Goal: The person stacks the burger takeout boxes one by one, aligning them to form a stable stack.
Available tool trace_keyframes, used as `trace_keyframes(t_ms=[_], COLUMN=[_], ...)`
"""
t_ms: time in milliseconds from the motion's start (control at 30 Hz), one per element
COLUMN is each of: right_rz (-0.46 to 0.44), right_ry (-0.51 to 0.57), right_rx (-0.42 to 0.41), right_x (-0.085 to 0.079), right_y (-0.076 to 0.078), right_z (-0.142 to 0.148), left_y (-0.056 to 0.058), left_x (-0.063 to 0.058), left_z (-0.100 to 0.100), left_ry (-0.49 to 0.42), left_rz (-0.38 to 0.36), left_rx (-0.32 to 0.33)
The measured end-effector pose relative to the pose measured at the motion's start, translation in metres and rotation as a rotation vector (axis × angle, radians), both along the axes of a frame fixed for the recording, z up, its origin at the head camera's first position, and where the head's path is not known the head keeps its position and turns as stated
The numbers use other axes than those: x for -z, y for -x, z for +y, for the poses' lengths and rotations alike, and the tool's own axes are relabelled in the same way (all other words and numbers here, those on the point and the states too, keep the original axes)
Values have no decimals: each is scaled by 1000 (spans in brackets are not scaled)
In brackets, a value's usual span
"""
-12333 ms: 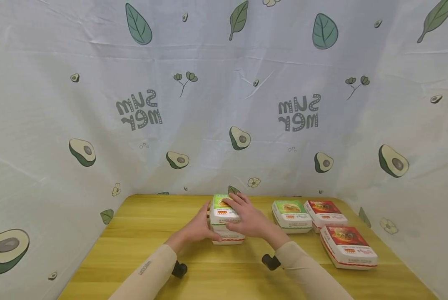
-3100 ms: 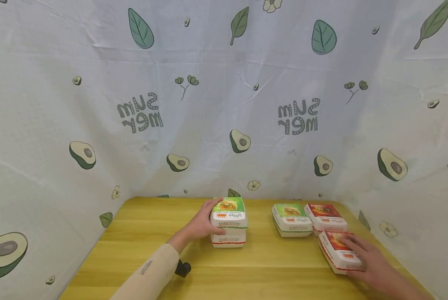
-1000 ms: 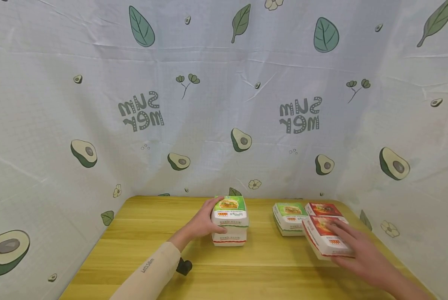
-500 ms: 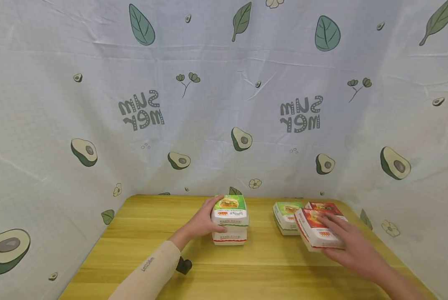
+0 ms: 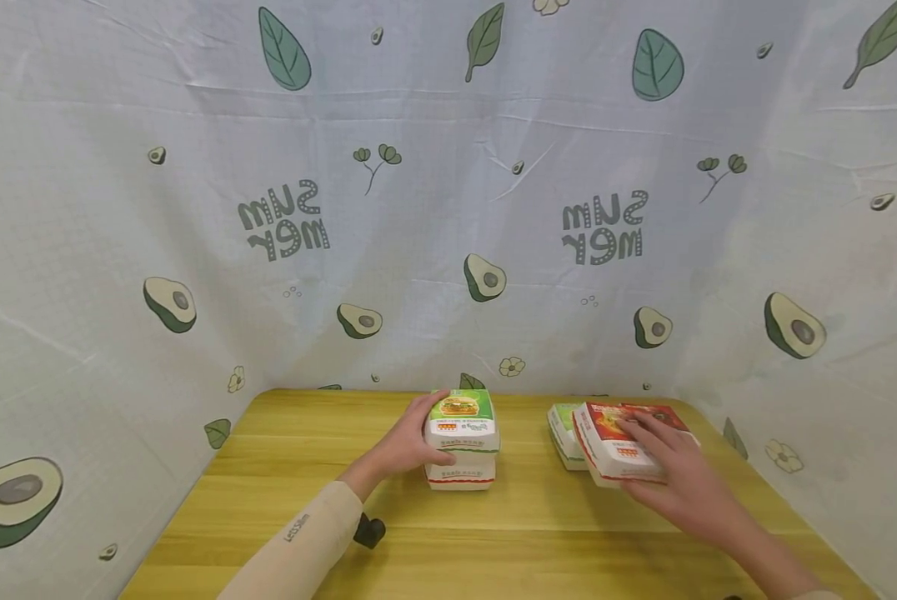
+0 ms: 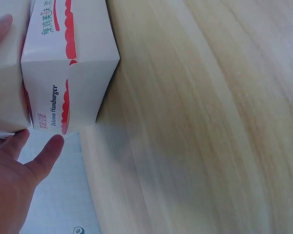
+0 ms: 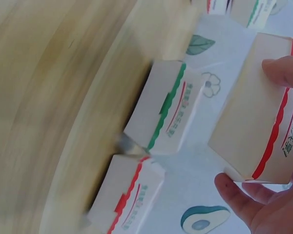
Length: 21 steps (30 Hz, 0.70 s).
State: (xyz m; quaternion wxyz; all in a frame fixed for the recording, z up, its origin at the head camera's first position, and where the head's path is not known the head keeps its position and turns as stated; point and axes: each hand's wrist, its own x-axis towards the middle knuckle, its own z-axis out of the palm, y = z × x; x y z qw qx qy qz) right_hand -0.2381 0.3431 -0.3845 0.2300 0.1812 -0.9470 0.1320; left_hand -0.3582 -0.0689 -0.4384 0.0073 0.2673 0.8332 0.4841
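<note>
Red-topped burger box (image 5: 609, 446) is held above the wooden table (image 5: 291, 442) by the right hand (image 5: 684, 483), thumb and fingers spread across its sides. The right wrist view reveals its pale underside and a slim gap between the green-trimmed box (image 7: 158, 109) and red-trimmed box (image 7: 124, 197) beyond, both partly hidden from the head camera. The left hand (image 5: 403, 442), equally wide, grips the green-topped box (image 5: 463, 433); the left wrist view shows "Delicious Hamburger" on the lower box (image 6: 49, 95). Bare wood separates stack from held carton; curtain (image 5: 411, 350) borders the far edge.
</note>
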Motion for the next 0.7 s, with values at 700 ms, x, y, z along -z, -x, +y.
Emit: trace_keyframes(t_ms=[700], right_rz=[-22], right_ry=[41], right_rx=[-36], right_x=[-1], right_y=[12], right_z=[-28], left_y=[1], left_x=[1], left_z=[1], left_ry=[8], left_rz=[-2], left_rx=[-8])
